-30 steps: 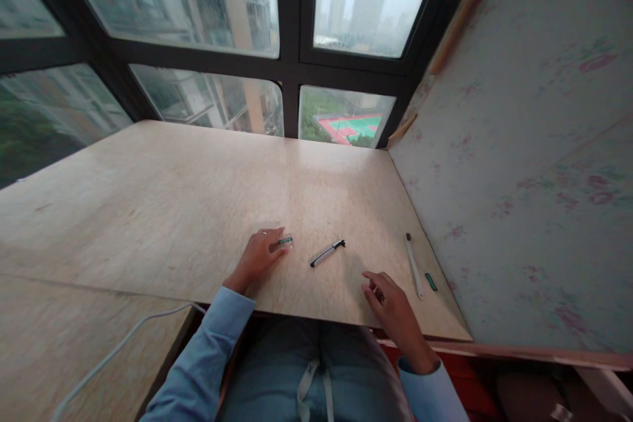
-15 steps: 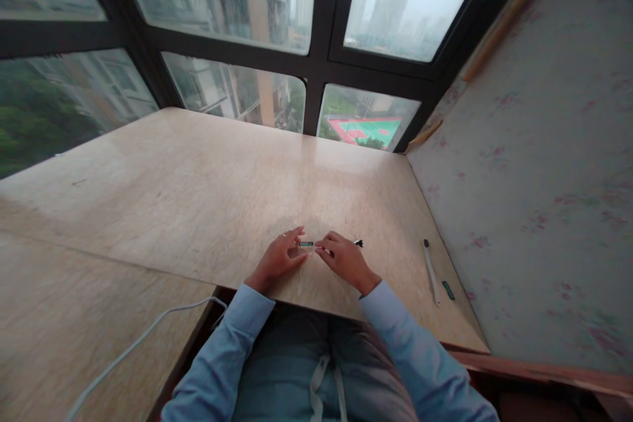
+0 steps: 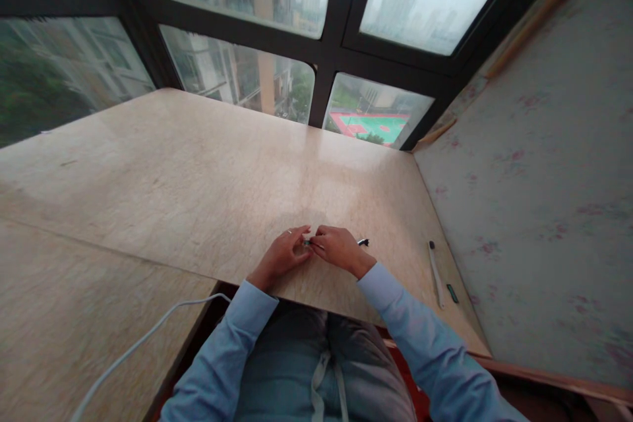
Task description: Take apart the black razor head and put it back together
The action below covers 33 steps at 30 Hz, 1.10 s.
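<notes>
Counted on the worktop (image 3: pixel 198 165): two hands, left hand (image 3: pixel 281 256) and right hand (image 3: pixel 340 249), fingertips met over one small dark piece (image 3: pixel 307 242). One pen (image 3: pixel 363 242), only its dark end showing past the right hand. One white stick (image 3: pixel 436 273) near the wall, one small dark cap (image 3: pixel 452 293) just beside it. One white cable (image 3: pixel 133 346). Four window panes visible beyond.
</notes>
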Available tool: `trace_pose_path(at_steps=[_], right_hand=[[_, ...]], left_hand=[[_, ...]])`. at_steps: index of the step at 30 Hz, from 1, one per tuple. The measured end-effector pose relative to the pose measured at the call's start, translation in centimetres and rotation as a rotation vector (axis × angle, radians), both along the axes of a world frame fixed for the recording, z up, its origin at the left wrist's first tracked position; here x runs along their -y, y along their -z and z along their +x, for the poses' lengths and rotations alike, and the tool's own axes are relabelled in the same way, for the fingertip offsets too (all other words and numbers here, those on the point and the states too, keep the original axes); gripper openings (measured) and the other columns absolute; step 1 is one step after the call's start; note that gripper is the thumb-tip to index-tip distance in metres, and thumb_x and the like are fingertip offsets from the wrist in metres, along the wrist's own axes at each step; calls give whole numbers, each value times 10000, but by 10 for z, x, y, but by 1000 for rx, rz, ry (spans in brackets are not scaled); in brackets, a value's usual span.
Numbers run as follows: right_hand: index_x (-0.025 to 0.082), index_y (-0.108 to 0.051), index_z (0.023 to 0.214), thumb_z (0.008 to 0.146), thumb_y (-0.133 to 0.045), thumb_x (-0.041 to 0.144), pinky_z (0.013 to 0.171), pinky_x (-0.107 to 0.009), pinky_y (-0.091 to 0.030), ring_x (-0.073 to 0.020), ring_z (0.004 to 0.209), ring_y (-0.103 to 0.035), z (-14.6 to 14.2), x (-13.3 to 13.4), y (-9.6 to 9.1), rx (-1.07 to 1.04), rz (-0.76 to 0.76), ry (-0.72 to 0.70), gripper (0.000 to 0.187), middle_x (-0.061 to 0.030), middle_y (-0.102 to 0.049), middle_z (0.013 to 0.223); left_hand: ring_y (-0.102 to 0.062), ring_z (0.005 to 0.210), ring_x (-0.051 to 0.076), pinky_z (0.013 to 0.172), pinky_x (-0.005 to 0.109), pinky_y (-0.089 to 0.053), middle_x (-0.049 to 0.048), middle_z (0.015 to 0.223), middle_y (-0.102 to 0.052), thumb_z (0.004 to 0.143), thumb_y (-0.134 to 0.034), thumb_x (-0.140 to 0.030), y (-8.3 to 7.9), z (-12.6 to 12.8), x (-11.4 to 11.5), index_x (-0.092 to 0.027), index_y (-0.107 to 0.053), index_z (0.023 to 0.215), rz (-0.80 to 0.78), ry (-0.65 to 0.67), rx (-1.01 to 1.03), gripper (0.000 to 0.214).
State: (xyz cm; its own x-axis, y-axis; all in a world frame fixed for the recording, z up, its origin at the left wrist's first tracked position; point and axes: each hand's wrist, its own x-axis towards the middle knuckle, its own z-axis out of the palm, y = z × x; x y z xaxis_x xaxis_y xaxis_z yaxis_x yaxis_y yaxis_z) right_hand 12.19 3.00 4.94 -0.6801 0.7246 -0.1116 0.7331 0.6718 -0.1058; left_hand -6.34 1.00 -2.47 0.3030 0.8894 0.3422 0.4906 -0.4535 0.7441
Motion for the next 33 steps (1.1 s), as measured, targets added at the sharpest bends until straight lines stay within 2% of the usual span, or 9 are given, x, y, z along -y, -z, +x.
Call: trace_pose_path(at_steps=[5, 9, 15, 24, 29, 33], right_hand=[[178, -740, 984, 954, -508, 273, 671, -271, -437, -217, 881, -666, -10, -4, -19, 156, -27, -55, 252, -108, -703, 977], [156, -730, 990, 958, -491, 238, 638, -275, -434, -228, 864, -680, -16, -6, -25, 203, -10, -88, 256, -118, -711, 964], [164, -717, 1026, 961, -491, 261, 671, -270, -441, -221, 882, -669, -15, -3, -20, 208, -12, -93, 255, -120, -703, 983], [165, -713, 972, 950, -513, 282, 628, -257, -396, -200, 850, -637, -5, -1, -4, 136, 19, -70, 233, -106, -689, 953], [167, -724, 895, 913, -545, 240, 616, -252, -390, -187, 826, -627, -1, -4, 4, -24, 59, -57, 194, -98, -689, 924], [171, -740, 834, 843, -570, 153, 645, -242, -418, -141, 709, -610, 3, -3, 9, -435, -23, 86, 171, -54, -687, 798]], left_hand=[[-653, 1017, 231, 913, 391, -530, 123, 1145, -681, 750, -707, -220, -2, 0, 1, -165, -544, 1281, 20, -5, -22, 558], [-655, 1030, 242, 919, 399, -524, 126, 1141, -682, 755, -711, -249, -3, 0, 1, -168, -560, 1251, 17, -19, -30, 525], [-665, 994, 236, 882, 388, -537, 109, 1093, -697, 759, -679, -221, -1, 1, 1, -174, -589, 1160, 7, -53, -33, 413], [-672, 936, 208, 853, 363, -542, 87, 1084, -692, 775, -682, -232, -3, 2, 2, -191, -566, 1159, -36, -42, -8, 404], [-669, 914, 201, 842, 363, -545, 90, 1094, -688, 791, -676, -251, 1, 2, 1, -188, -555, 1185, -42, -42, 1, 417], [-658, 961, 211, 879, 381, -534, 103, 1151, -674, 785, -685, -253, 0, 1, 1, -187, -546, 1227, -26, -47, -29, 468]])
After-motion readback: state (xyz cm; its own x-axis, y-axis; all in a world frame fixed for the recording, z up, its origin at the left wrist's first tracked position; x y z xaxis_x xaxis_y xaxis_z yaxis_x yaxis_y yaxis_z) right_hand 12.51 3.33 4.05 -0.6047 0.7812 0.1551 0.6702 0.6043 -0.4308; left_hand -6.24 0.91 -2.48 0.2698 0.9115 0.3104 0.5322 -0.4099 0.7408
